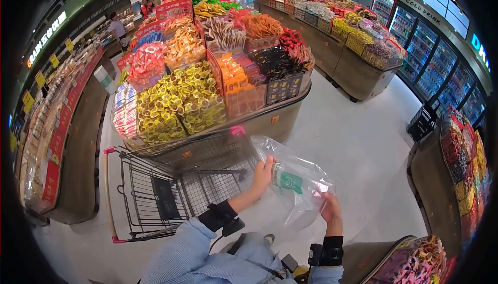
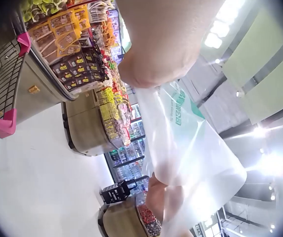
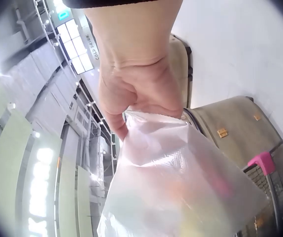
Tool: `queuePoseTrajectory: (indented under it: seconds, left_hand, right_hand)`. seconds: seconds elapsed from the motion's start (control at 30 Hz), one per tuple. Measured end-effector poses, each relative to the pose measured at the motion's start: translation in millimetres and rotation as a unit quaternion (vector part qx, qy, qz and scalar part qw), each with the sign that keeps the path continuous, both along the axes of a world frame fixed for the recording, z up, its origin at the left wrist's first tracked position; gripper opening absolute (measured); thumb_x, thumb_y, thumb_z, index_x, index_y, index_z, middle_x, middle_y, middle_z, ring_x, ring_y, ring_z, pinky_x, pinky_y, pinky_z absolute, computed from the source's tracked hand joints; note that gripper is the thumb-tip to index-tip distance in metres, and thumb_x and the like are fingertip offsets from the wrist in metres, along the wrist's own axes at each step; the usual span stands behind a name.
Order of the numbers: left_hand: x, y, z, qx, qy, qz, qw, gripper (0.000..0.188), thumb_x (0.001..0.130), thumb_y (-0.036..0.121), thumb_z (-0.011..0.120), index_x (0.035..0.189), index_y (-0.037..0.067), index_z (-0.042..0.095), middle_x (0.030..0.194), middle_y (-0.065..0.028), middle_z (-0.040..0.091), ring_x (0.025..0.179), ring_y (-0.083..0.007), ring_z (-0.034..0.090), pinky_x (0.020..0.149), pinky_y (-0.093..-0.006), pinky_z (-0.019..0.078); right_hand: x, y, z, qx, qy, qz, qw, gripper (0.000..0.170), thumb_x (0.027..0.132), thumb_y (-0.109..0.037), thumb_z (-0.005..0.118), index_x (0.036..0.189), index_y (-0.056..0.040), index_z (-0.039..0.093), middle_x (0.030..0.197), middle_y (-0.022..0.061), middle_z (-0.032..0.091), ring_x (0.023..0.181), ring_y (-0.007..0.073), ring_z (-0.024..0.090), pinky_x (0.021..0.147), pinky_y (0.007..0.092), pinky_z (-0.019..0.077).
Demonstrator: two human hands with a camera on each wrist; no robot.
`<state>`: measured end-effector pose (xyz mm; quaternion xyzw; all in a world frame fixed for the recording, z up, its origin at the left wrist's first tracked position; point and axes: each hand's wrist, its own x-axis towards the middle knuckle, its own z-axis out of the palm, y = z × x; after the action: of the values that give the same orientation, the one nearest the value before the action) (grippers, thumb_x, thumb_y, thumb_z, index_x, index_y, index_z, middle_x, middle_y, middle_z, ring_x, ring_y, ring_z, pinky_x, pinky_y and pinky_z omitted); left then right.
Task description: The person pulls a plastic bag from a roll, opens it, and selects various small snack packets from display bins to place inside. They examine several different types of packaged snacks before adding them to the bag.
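A clear plastic bag (image 1: 306, 172) with a green printed mark is stretched between both hands in front of the person. My left hand (image 1: 263, 175) grips its left side, thumb up, in the head view. On the other side my right hand (image 1: 330, 207) holds the edge of the bag with curled fingers. Seen from the right wrist, the see-through bag (image 3: 156, 173) hangs from the fingers and spreads wide below them. In the left wrist view the right hand (image 2: 163, 197) shows partly through the plastic.
A wire shopping cart (image 1: 155, 190) with pink corners stands to the left. Behind it is a display island (image 1: 254, 115) heaped with packaged snacks. A black basket (image 1: 423, 120) sits on the floor at right, near drink fridges (image 1: 425, 50). More snack bins (image 1: 415, 263) stand at lower right.
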<state>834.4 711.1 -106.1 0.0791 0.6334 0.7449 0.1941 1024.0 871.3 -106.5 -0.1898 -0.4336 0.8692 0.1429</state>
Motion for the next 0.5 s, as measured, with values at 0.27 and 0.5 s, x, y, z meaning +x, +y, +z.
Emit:
queuePoseTrajectory:
  seconds: [0.27,0.5]
  left_hand:
    - [-43.7,54.0,-14.1,0.006,-0.022,0.032,0.999,0.03,0.088,0.031,0.043,0.077,0.006,0.055,0.056,0.0039,0.043,0.045,-0.0039,0.037,0.04,-0.019,0.0278]
    - [-117.8,110.1,-30.5,0.017,-0.045,0.052,0.997,0.025,0.086,0.03,0.049,0.079,0.006,0.055,0.052,0.0041,0.042,0.039,-0.0044,0.037,0.035,-0.0188,0.0277]
  right_hand:
    - [-60.6,111.3,-28.4,-0.058,-0.025,-0.038,0.997,0.009,0.083,-0.011,0.053,0.085,-0.002,0.056,0.083,0.003,0.057,0.076,0.0094,0.054,0.068,0.0198,0.0434]
    - [-153.9,200.9,-31.0,0.035,-0.05,-0.063,0.996,0.015,0.086,-0.014,0.05,0.077,-0.0034,0.055,0.068,-0.0033,0.051,0.058,0.0043,0.044,0.052,0.0172,0.0363]
